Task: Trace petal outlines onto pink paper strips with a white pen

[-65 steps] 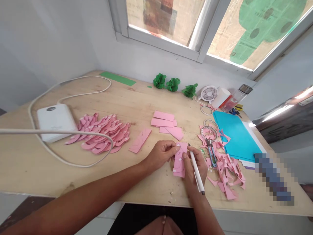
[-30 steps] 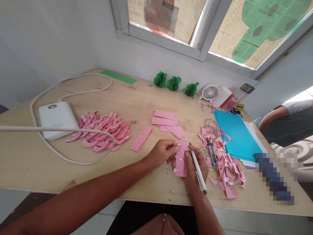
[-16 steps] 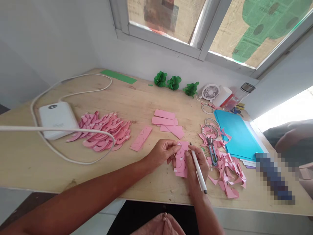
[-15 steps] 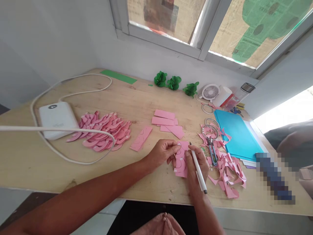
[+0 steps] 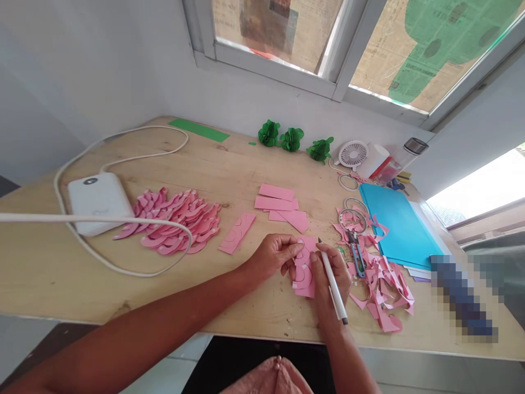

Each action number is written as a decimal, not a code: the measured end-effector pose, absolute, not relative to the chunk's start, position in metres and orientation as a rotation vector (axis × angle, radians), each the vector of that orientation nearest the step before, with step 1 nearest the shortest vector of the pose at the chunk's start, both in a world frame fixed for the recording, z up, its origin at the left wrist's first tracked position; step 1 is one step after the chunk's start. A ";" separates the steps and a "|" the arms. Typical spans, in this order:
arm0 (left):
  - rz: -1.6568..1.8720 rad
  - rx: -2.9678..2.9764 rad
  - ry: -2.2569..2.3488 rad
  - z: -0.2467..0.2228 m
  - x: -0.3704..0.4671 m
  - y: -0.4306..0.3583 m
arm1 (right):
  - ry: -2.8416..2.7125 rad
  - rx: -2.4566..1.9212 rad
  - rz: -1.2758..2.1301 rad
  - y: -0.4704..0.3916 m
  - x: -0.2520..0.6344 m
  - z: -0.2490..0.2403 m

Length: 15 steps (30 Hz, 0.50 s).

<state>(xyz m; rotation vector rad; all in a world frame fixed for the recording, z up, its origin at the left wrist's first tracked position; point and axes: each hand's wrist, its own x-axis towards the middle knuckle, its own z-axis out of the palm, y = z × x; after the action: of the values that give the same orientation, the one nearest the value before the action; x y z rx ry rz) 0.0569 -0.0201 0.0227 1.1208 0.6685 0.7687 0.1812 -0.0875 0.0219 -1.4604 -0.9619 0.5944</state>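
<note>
Your two hands meet over the wooden table [image 5: 229, 180], with the pink strip [image 5: 304, 276] between them; take that strip as the landmark. It carries curved drawn lines and small pale patches. Your left hand [image 5: 276, 257] is closed on its left side near the far end, thumb on top. Your right hand [image 5: 331, 273] grips its right edge, thumb on the paper, and also carries the white pen [image 5: 333, 283], which slants across the hand with one dark end beyond the fingers and the other by the wrist.

Beyond the strip, slightly to its left, lie overlapping plain pink pieces [image 5: 275, 203]. Left of it is a loose pink strip with curved lines [image 5: 238, 233], and farther left a heap of curved pink cutouts [image 5: 176, 221] beside a white power bank [image 5: 99, 203] with a white cable [image 5: 118, 269] looping around.

Right of the strip, blue-handled snips [image 5: 356, 254] lie among pink scraps [image 5: 385, 290], with metal rings [image 5: 353, 220] just beyond them. Farther right are blue sheets [image 5: 397, 224] and a blurred-out dark object [image 5: 463, 295] that you cannot make out.

Well beyond the strip, along the wall, stand three green paper shapes [image 5: 292, 140], with a green paper strip [image 5: 199, 129] to their left and a small white fan [image 5: 353, 155] and a clear bottle [image 5: 400, 161] to their right.
</note>
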 end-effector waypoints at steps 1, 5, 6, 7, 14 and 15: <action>0.769 1.124 0.667 0.022 0.057 -0.020 | -0.969 -1.463 0.593 -0.088 0.181 0.021; 0.771 1.147 0.663 0.019 0.057 -0.017 | -1.000 -1.478 0.594 -0.088 0.183 0.018; 0.772 1.152 0.662 0.019 0.057 -0.017 | -1.006 -1.481 0.604 -0.089 0.184 0.017; 0.775 1.156 0.664 0.019 0.057 -0.017 | -1.010 -1.486 0.615 -0.089 0.184 0.017; 0.809 1.205 0.658 0.019 0.057 -0.019 | -1.007 -1.494 0.623 -0.087 0.185 0.016; 0.808 1.217 0.656 0.019 0.057 -0.019 | -1.006 -1.485 0.631 -0.087 0.185 0.016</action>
<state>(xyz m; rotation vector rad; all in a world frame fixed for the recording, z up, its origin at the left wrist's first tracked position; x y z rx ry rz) 0.0573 -0.0194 0.0186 1.2165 0.6555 0.8081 0.1851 -0.0874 0.0161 -1.4848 -1.0061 0.6306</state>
